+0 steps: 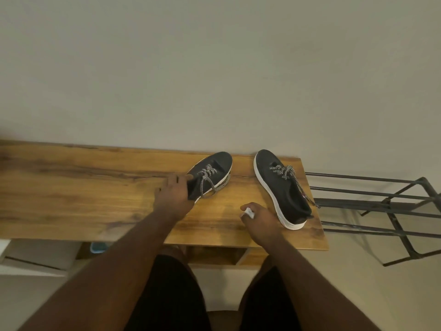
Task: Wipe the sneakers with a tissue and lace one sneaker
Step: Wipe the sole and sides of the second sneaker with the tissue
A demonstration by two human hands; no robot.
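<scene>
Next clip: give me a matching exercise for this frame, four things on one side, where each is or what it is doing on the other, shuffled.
Things:
1. left sneaker
2. right sneaker
3. tissue
4. metal rack

States:
A. pinched in the right hand
B. beside the table, off its right end
C. gripped at the heel end by the left hand
D. alone on the table, no hand on it

Pairs: 1-C, 2-D, 3-A, 4-B

Bare tabletop (71, 187) left; gap between sneakers (241, 187) passable; metal rack (381, 201) blocks right.
</scene>
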